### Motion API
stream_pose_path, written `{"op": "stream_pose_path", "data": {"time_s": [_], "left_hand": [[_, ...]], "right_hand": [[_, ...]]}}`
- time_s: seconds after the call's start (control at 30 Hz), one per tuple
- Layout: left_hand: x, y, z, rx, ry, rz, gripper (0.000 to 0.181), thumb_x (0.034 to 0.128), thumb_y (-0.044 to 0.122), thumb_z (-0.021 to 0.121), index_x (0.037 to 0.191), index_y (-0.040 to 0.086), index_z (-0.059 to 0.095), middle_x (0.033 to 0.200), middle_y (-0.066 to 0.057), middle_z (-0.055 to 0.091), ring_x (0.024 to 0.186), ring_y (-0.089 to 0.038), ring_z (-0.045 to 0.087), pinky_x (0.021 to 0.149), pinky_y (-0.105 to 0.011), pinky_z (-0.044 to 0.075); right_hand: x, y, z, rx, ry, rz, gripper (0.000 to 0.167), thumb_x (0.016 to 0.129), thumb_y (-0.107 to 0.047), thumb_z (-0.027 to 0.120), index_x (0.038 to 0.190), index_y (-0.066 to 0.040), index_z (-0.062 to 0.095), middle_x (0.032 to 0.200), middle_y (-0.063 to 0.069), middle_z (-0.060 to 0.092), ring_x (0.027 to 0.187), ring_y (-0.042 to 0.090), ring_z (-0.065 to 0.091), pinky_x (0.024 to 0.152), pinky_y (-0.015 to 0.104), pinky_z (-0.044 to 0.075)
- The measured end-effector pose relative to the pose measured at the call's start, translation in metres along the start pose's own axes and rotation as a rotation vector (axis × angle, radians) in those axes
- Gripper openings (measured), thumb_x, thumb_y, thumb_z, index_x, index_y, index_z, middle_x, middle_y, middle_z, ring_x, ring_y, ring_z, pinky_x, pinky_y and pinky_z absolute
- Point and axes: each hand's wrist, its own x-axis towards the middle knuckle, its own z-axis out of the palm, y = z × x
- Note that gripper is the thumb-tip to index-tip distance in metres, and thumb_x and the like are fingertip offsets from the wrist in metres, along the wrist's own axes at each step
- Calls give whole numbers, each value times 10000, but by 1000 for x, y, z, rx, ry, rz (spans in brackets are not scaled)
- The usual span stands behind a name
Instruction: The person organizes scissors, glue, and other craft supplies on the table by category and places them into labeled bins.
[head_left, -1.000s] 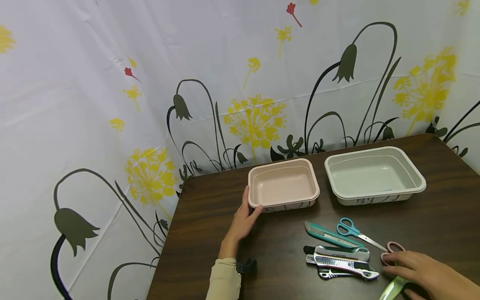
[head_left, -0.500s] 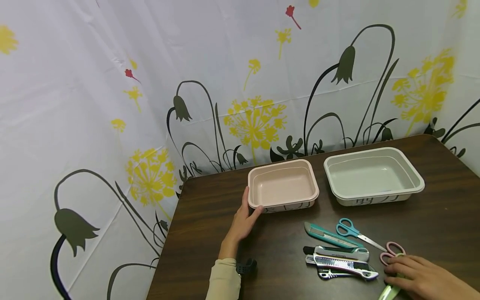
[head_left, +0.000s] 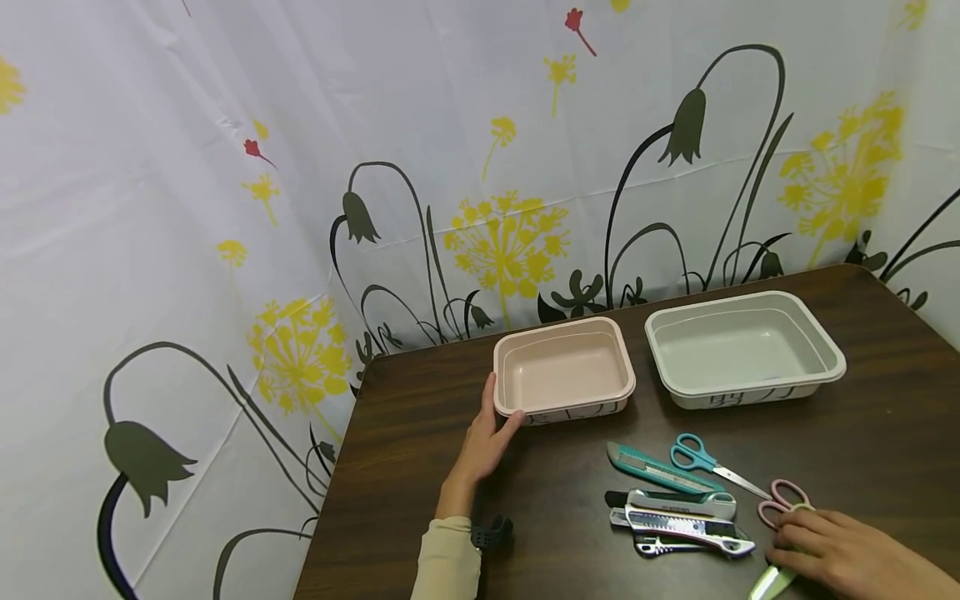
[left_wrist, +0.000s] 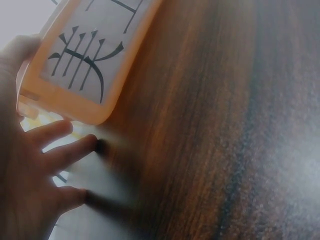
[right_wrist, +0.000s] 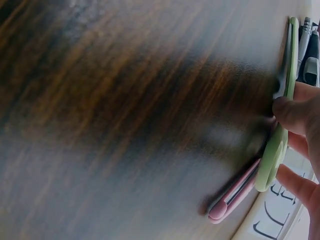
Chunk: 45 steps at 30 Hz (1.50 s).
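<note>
In the head view, my left hand (head_left: pixel 478 446) rests at the near left corner of a pink plastic tub (head_left: pixel 564 371). Its thumb touches the front and its straight fingers lie along the left side. My right hand (head_left: pixel 843 550) pinches green scissors (head_left: pixel 770 582), with the thumb on one side and fingers on the other in the right wrist view; the hand partly hides them from above. Pink-handled scissors (head_left: pixel 784 492) lie right beside that hand. Just left of them are blue-handled scissors (head_left: pixel 693 457). Dark lettering on a white label (left_wrist: pixel 85 65) shows on the tub's wall.
A pale green tub (head_left: pixel 742 350) stands at the back right of the brown table (head_left: pixel 405 433). Left of the right hand lie a teal cutter (head_left: pixel 660 468), a grey cutter (head_left: pixel 682 502), a white utility knife (head_left: pixel 675 523) and a smaller knife (head_left: pixel 660 546). A flowered curtain (head_left: pixel 450 100) hangs behind.
My right hand has drawn its fingers in over the green scissors, whose handle now shows near the pink loops; they have moved slightly left. The left hand stays at the pink tub.
</note>
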Motion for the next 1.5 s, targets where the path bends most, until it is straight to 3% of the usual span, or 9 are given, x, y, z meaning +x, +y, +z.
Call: {"op": "stream_pose_path", "data": {"time_s": [0.2,0.47,0.6,0.7,0.8,1.07,1.27,1.33,1.5], "left_hand": [[-1,0,-1,-3,4,-2,838,952,515,571,1589,292,74,1567,-107,316,1349,-332,420,1050,-569,333],[-1,2,0,-13,-2,-9,840,951,521,569,1589,288,74,1574,-103,302,1359,-335,407,1054,-578,322],[-1,2,0,-11,-4,-6,839,954,519,566,1590,281,73,1575,-103,299,1364,-336,399,1055,-580,320],[-1,1,0,-11,-4,-5,842,955,521,564,1591,274,72,1577,-99,297,1366,-334,396,1056,-579,319],[-1,0,0,-8,-2,-4,842,955,522,563,1591,269,72,1577,-98,298,1366,-333,397,1056,-579,319],[0,1,0,-11,-7,0,843,954,519,565,1590,263,75,1577,-102,298,1363,-338,400,1056,-584,316],[1,0,1,-9,-8,6,840,955,516,567,1589,283,68,1576,-101,299,1363,-331,402,1059,-576,318],[1,0,1,-9,-7,5,842,955,512,570,1590,283,67,1575,-101,301,1361,-328,405,1059,-572,319],[1,0,0,-13,-9,5,844,955,503,576,1590,279,68,1572,-98,307,1359,-317,410,1060,-565,322]], "right_hand": [[0,-1,-2,2,-33,32,555,798,-715,605,1084,-249,702,1051,-127,554,924,82,536,849,191,390],[4,1,-8,-1,-21,24,587,786,-726,611,1097,-233,687,1051,-101,561,913,113,565,981,166,243],[8,5,-17,37,-39,58,524,816,-675,624,1126,-258,694,1071,-116,582,927,115,586,931,155,324],[13,9,-25,87,-69,114,475,914,-615,506,1168,-261,695,1100,-114,604,939,122,589,784,229,484],[20,15,-32,97,-70,162,528,986,-553,307,1178,-251,695,1101,-107,612,912,105,578,685,298,532],[36,32,-51,17,37,207,596,1044,-470,157,1122,-252,706,1080,-202,518,892,-7,506,744,136,416],[37,55,-63,-22,64,226,524,983,-247,209,1149,-202,704,1109,-169,542,974,23,506,787,176,408],[37,63,-63,-30,93,233,592,964,-271,148,1145,-189,705,1099,-148,559,959,35,517,774,211,416],[41,80,-61,-3,130,258,486,938,-234,267,1142,-182,706,1072,-124,574,885,58,539,712,274,438]]}}
